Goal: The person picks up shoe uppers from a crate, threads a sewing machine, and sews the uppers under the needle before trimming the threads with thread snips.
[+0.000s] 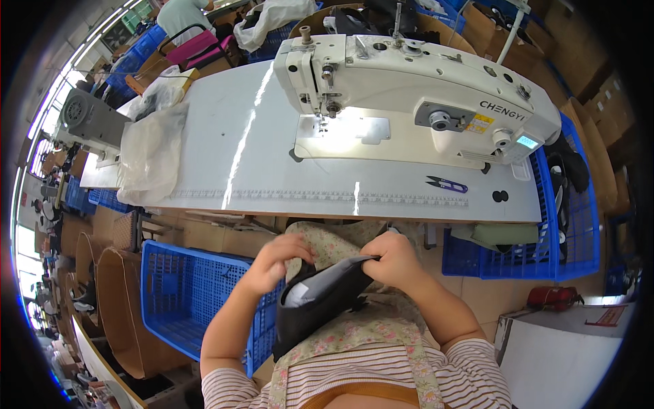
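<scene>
A black piece with a grey lining (pixel 323 293), hollow and open along its top, lies across my lap in front of the flowered apron. My right hand (pixel 393 259) pinches the upper right corner of its edge between thumb and fingers. At the piece's upper left end is my left hand (pixel 272 262), slightly blurred. Its fingers are bent and the thumb stands apart from them; the fingertips are close to the black edge, and whether they touch it is unclear. Beyond both hands stands a white sewing machine (pixel 409 88), its lamp lighting the needle plate (pixel 375 128).
Thread snips with purple handles (pixel 446 184) and small black round pieces (pixel 500 196) lie on the white table (pixel 211 150). A clear plastic bag (pixel 153 153) drapes its left end. Blue baskets stand at left (pixel 194 252) and right (pixel 586 255). Someone in light clothing (pixel 182 19) is behind.
</scene>
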Action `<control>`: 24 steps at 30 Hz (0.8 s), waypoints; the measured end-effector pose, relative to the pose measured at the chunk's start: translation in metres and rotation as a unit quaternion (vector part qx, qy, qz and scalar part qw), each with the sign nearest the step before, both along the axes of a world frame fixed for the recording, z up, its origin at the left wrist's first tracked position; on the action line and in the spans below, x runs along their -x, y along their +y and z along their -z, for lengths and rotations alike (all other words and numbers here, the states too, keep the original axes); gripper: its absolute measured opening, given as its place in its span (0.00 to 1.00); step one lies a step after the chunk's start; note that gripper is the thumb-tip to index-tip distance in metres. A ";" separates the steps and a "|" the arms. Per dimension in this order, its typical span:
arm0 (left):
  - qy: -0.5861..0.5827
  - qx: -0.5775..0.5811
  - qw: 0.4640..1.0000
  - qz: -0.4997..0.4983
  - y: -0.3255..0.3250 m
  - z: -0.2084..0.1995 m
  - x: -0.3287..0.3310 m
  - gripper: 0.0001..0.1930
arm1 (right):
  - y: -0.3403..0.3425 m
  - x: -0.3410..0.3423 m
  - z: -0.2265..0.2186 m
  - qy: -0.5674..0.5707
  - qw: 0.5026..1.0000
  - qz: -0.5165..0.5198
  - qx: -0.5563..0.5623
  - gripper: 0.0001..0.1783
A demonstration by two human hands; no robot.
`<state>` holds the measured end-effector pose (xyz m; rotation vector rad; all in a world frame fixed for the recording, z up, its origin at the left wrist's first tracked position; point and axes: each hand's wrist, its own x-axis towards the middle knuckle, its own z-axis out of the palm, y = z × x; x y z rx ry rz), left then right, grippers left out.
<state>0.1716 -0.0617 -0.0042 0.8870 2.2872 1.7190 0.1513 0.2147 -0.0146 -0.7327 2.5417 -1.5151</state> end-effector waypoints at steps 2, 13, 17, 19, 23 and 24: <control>-0.032 0.046 0.998 -0.021 -0.012 0.005 -0.026 0.47 | 0.000 0.001 0.000 -0.067 0.998 -0.017 -0.007 0.09; -0.099 0.251 0.961 -0.056 -0.019 -0.050 -0.061 0.56 | -0.012 0.009 0.006 -0.064 0.995 -0.029 -0.072 0.09; -0.155 0.168 0.967 -0.109 -0.029 -0.025 -0.076 0.52 | -0.018 0.006 0.002 -0.068 0.993 -0.012 -0.097 0.10; -0.185 0.058 0.962 -0.189 -0.029 -0.008 -0.084 0.49 | -0.024 0.009 -0.002 -0.074 0.990 0.012 -0.118 0.10; -0.101 0.073 0.977 -0.172 -0.014 -0.003 -0.095 0.48 | -0.031 0.013 0.006 -0.052 0.990 0.005 -0.134 0.10; -0.099 0.072 0.977 -0.172 -0.010 -0.008 -0.097 0.48 | -0.033 0.013 0.007 -0.051 0.990 0.006 -0.135 0.10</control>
